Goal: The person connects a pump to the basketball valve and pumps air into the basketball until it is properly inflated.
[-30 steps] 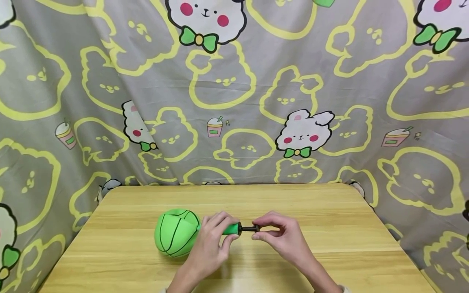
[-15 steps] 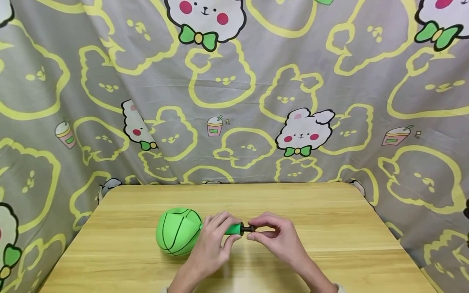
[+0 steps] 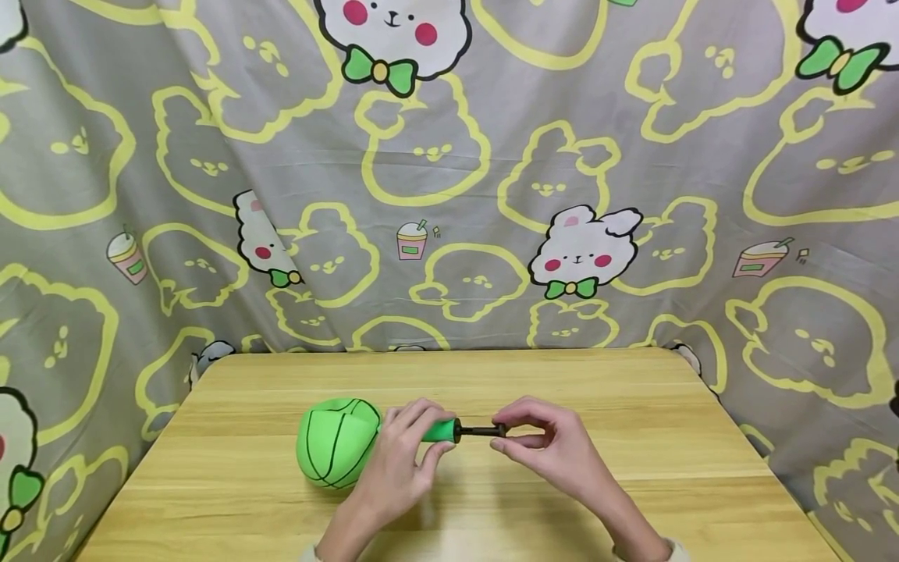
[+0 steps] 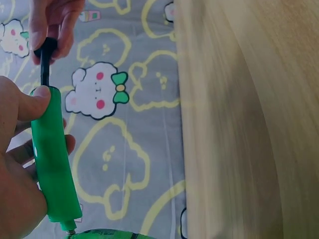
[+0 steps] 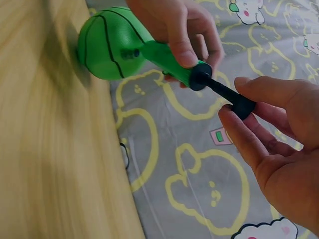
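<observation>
A green ball (image 3: 335,446) with black lines, dented on top, is at the left in the head view. A small green hand pump (image 3: 439,431) joins it by a nozzle, seen in the left wrist view. My left hand (image 3: 403,457) grips the barrel of the pump (image 4: 54,154), fingers over the top and thumb along the near side. With fingertips and thumb, my right hand (image 3: 551,445) pinches the black handle (image 5: 243,107) at the end of the rod. The black rod (image 3: 479,431) shows drawn out between the two hands.
Under the hands lies a light wooden table (image 3: 632,406). Behind and beside it hangs a grey curtain (image 3: 463,195) with cartoon animal prints.
The right hand first pushed the pump handle toward the left hand, shortening the visible rod. It has since drawn back right, and more rod shows now. The ball shifted slightly right, then back.
</observation>
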Tool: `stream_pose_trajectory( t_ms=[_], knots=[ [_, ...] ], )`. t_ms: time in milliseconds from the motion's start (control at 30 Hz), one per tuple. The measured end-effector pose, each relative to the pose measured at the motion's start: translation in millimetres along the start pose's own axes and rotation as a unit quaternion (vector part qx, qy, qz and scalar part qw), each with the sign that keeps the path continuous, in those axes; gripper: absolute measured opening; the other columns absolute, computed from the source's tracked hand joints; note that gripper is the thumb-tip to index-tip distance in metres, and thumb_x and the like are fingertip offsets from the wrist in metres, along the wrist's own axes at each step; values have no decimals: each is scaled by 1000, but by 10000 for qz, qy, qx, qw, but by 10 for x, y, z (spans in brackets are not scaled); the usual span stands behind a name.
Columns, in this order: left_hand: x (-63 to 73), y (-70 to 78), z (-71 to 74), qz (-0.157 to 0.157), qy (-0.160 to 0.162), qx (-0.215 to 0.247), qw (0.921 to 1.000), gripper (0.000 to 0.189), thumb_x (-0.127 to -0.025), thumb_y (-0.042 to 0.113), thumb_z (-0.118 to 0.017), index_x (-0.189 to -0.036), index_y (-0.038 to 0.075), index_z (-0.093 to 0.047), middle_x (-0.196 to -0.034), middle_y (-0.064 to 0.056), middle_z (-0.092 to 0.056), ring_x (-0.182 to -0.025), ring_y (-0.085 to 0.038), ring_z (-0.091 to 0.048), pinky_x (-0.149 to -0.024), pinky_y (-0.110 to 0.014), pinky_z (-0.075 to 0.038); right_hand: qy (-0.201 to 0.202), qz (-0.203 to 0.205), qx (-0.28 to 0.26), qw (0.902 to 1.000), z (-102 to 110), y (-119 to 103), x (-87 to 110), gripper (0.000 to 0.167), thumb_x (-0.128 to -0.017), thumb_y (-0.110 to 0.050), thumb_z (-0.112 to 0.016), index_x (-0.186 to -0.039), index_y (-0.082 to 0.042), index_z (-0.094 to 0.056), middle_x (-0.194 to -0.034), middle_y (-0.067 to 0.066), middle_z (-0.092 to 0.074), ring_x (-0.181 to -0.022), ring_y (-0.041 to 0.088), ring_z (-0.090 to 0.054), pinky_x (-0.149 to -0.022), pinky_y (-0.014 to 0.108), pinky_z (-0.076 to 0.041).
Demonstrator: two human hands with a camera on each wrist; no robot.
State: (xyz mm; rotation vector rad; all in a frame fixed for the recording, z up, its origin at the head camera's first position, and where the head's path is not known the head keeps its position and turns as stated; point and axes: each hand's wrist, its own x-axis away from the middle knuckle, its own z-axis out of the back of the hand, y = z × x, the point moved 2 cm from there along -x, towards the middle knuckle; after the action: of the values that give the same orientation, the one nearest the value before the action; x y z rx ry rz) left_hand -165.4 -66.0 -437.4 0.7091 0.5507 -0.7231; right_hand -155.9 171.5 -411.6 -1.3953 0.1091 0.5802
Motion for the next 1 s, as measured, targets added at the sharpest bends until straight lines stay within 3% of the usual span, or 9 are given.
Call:
stream_pose_trajectory(
  t_ms=[600,833,1000],
  knots=[
    [9,-36,63,314,86,-1,9995,27,-90,17,-78,-116,16,-70,-112,10,-65,-106,-8,-62,-91,-36,-41,-157,17,156,9998,387,-142,51,25,-87,1,-79,-110,-6,-72,-108,14,-68,-98,25,-70,-78,42,-59],
    [-1,-50,84,132,213,-11,9997,27,-89,16,-79,-115,15,-70,-111,9,-65,-104,-9,-63,-88,-37,-42,-204,-135,77,9997,452,-164,54,26,-86,0,-81,-110,-6,-73,-109,14,-68,-100,25,-70,-79,43,-59],
    [-16,-39,76,75,216,-12,9997,26,-90,17,-78,-115,15,-70,-110,9,-65,-102,-8,-63,-88,-35,-41,-178,-8,159,9997,477,-165,49,27,-85,1,-81,-110,-6,-73,-108,21,-68,-101,24,-70,-79,43,-59]
  ],
)
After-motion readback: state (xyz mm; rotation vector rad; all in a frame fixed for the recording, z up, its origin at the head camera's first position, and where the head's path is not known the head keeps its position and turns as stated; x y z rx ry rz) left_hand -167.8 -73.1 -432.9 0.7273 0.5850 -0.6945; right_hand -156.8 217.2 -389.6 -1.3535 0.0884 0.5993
